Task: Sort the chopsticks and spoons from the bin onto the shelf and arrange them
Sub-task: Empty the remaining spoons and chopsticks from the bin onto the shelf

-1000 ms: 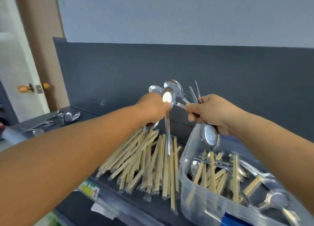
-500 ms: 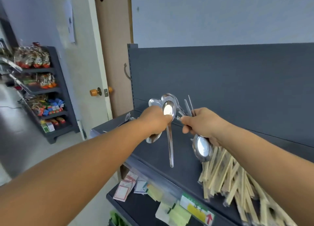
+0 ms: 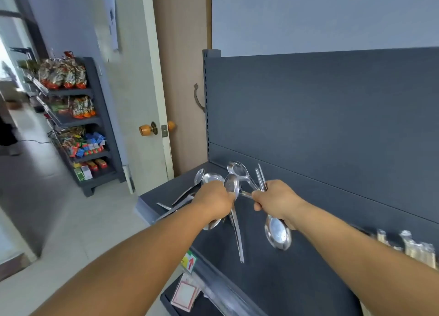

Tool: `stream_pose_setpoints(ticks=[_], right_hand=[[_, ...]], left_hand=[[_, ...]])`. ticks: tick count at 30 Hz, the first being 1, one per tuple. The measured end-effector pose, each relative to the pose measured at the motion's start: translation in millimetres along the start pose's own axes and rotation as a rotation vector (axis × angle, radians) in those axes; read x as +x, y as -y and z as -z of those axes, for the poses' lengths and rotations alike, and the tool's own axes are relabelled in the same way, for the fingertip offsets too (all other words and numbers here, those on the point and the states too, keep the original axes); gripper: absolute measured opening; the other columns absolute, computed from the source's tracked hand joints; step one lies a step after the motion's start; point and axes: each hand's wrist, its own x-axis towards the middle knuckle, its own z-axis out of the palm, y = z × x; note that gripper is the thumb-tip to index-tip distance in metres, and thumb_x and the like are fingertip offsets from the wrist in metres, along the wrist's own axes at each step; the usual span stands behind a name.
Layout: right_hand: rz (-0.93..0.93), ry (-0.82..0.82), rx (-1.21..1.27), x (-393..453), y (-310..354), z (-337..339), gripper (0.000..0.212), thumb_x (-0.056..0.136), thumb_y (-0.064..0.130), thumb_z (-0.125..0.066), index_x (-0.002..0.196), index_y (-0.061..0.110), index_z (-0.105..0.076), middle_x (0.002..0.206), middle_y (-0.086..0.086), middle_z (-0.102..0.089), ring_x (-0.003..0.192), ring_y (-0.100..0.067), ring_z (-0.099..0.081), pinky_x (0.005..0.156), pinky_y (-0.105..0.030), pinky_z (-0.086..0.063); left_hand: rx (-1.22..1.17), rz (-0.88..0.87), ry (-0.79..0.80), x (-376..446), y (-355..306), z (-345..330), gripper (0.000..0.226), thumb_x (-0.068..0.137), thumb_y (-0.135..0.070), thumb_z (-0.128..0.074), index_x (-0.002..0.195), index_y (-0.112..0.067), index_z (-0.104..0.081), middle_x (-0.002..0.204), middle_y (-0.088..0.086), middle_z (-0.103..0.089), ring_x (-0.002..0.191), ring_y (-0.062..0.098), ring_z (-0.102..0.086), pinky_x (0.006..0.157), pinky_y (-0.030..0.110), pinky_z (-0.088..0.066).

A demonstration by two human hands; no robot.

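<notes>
Gripping spoons at frame center, the left hand [image 3: 213, 202] is pinching one spoon [image 3: 235, 206] while the right hand [image 3: 275, 202] is clutching a spoon bundle [image 3: 278, 235]. More loose spoons [image 3: 190, 192] are lying on the shelf [image 3: 273, 280] just left; chopsticks [image 3: 418, 249] are blurring at right edge.

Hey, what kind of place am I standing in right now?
Probably a small shop, or a mock-up of one. A grey retail shelf carries price tags on its front edge, and a second rack by the door holds packaged snacks.
</notes>
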Motion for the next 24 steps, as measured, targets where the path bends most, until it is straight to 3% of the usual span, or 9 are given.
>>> stream_pose_setpoints(ticks=[7, 11, 13, 15, 18, 19, 22, 24], right_hand=[[-0.059, 0.072, -0.064, 72.4, -10.1, -23.5, 0.011, 0.090, 0.015, -0.050, 0.081, 0.010, -0.055, 0.066, -0.003, -0.054, 0.055, -0.018, -0.045, 0.052, -0.025, -0.036], [-0.015, 0.113, -0.122, 86.8, -10.6, -33.5, 0.011, 0.086, 0.017, -0.056, 0.079, 0.014, -0.048, 0.078, -0.005, -0.053, 0.069, -0.021, -0.048, 0.061, -0.028, -0.039], [0.027, 0.136, -0.160, 87.7, -8.2, -35.3, 0.011, 0.085, 0.019, -0.059, 0.094, 0.015, -0.052, 0.091, -0.003, -0.058, 0.080, -0.020, -0.056, 0.069, -0.029, -0.044], [0.042, 0.150, -0.198, 84.6, -6.5, -36.3, 0.026, 0.085, 0.022, -0.059, 0.110, 0.017, -0.052, 0.104, -0.002, -0.058, 0.093, -0.020, -0.058, 0.078, -0.029, -0.046], [0.060, 0.167, -0.259, 75.6, -5.5, -37.0, 0.015, 0.088, 0.023, -0.054, 0.100, 0.018, -0.048, 0.093, 0.001, -0.055, 0.077, -0.015, -0.053, 0.062, -0.025, -0.041], [0.067, 0.171, -0.265, 72.0, -5.6, -36.6, 0.016, 0.089, 0.023, -0.053, 0.104, 0.019, -0.050, 0.096, 0.002, -0.056, 0.081, -0.015, -0.053, 0.064, -0.024, -0.040], [0.067, 0.154, -0.246, 53.6, -4.4, -31.7, 0.042, 0.089, 0.025, -0.053, 0.131, 0.023, -0.049, 0.124, 0.001, -0.057, 0.107, -0.019, -0.056, 0.090, -0.029, -0.045], [0.062, 0.132, -0.225, 33.1, -2.0, -26.5, 0.043, 0.090, 0.026, -0.053, 0.132, 0.026, -0.047, 0.129, -0.004, -0.057, 0.108, -0.024, -0.059, 0.093, -0.038, -0.050]], left_hand=[[0.069, 0.096, 0.045, 58.9, 17.5, -20.2, 0.036, 0.097, -0.034, -0.043, 0.070, -0.011, -0.048, 0.069, 0.005, -0.053, 0.067, 0.022, -0.051, 0.060, 0.028, -0.037], [0.107, 0.041, 0.001, 67.8, 26.4, -21.4, 0.026, 0.093, -0.030, -0.048, 0.104, -0.008, -0.055, 0.098, 0.013, -0.063, 0.082, 0.026, -0.057, 0.068, 0.031, -0.043], [0.128, 0.013, 0.007, 65.7, 31.0, -20.4, 0.034, 0.093, -0.030, -0.051, 0.119, -0.009, -0.052, 0.105, 0.013, -0.063, 0.089, 0.027, -0.060, 0.073, 0.033, -0.048], [0.178, -0.016, 0.021, 60.4, 34.6, -19.7, 0.029, 0.093, -0.030, -0.051, 0.114, -0.010, -0.055, 0.109, 0.012, -0.061, 0.094, 0.028, -0.060, 0.077, 0.034, -0.048], [0.226, -0.046, 0.073, 49.2, 38.0, -20.2, 0.030, 0.093, -0.030, -0.050, 0.117, -0.011, -0.050, 0.120, 0.013, -0.055, 0.107, 0.031, -0.054, 0.086, 0.037, -0.046], [0.241, -0.055, 0.090, 44.3, 38.2, -19.6, 0.035, 0.094, -0.030, -0.049, 0.123, -0.012, -0.048, 0.125, 0.013, -0.052, 0.111, 0.031, -0.052, 0.090, 0.038, -0.045], [0.299, -0.095, 0.088, 27.0, 35.0, -15.7, 0.041, 0.095, -0.034, -0.047, 0.131, -0.013, -0.044, 0.129, 0.012, -0.050, 0.113, 0.030, -0.052, 0.090, 0.039, -0.045], [0.313, -0.132, 0.066, 12.5, 29.9, -11.4, 0.040, 0.095, -0.035, -0.047, 0.129, -0.014, -0.045, 0.127, 0.011, -0.053, 0.110, 0.029, -0.054, 0.088, 0.038, -0.046]])
